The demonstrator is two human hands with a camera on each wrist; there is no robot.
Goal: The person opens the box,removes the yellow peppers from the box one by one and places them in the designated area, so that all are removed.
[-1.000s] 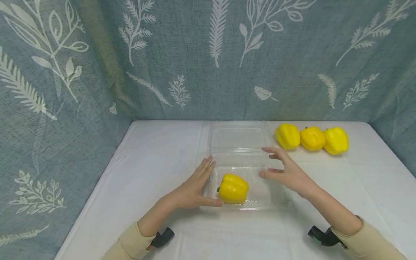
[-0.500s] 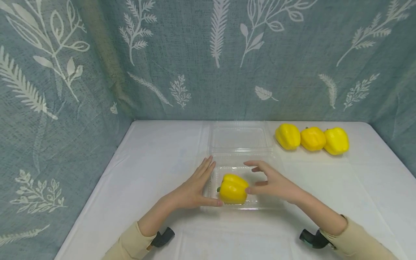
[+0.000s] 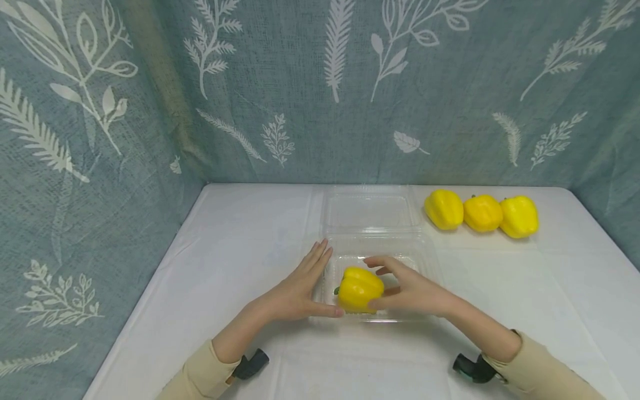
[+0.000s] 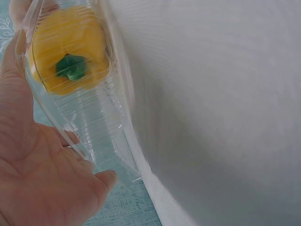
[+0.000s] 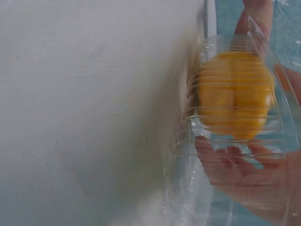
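Observation:
A yellow bell pepper (image 3: 361,290) with a green stem (image 4: 71,67) lies in the front left of a clear plastic clamshell box (image 3: 420,266), stem to the left. My left hand (image 3: 295,289) rests against the box's left side, fingers extended along it and thumb at the front rim. Reaching in from the right, my right hand (image 3: 415,291) has its thumb in front of the pepper's right end and its fingers behind. Through the clear wall in the right wrist view, the fingers (image 5: 225,165) are spread beside the pepper, a small gap showing between.
The box's lid (image 3: 367,211) lies folded back toward the far edge of the white-covered table (image 3: 250,233). Three more yellow bell peppers (image 3: 482,213) sit in a row at the back right. A patterned blue-green curtain (image 3: 310,128) stands behind.
My right hand has moved left and toward me, from the box's right side to around the pepper's right end. The left hand, the box and the peppers have stayed put.

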